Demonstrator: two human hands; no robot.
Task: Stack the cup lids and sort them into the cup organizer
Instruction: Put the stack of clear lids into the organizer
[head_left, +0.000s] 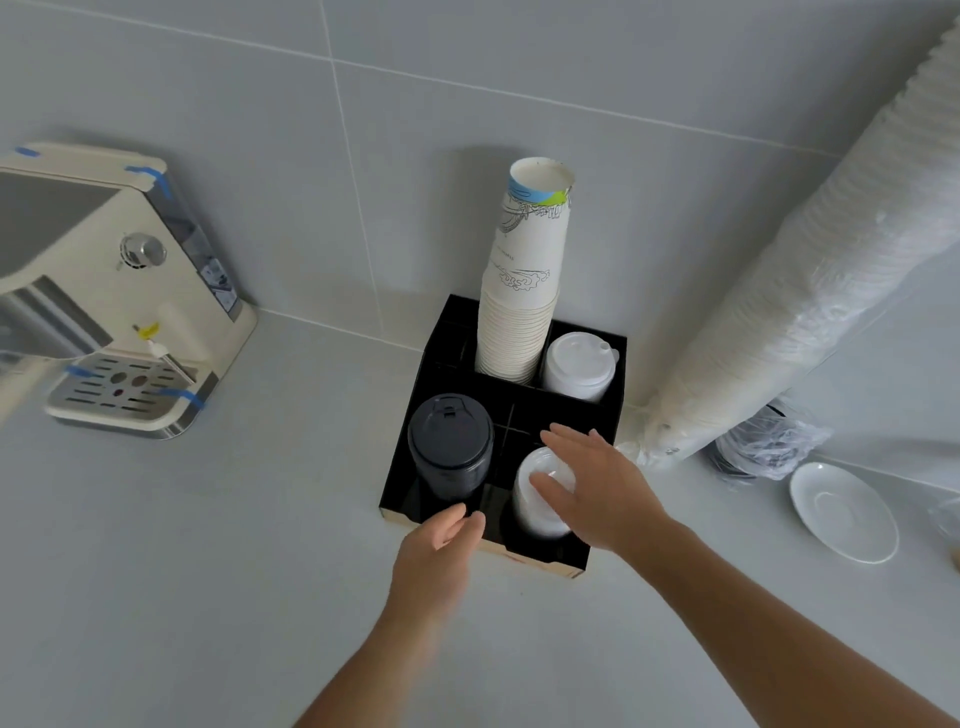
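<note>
Paper cups (524, 270) tower behind; organizer (602, 415) middle seemingly open.

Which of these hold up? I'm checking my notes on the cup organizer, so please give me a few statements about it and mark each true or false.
1. The black lids sit in the front left compartment of the organizer. True.
2. The paper cups stand in a back compartment. True.
3. The right hand grips the saucer. False: it is open over the white lids in the front right compartment; the saucer lies apart on the counter.
4. The left hand holds a black lid. False: it is empty, at the organizer's front edge.
5. More white lids sit beside the cups. True.
</note>
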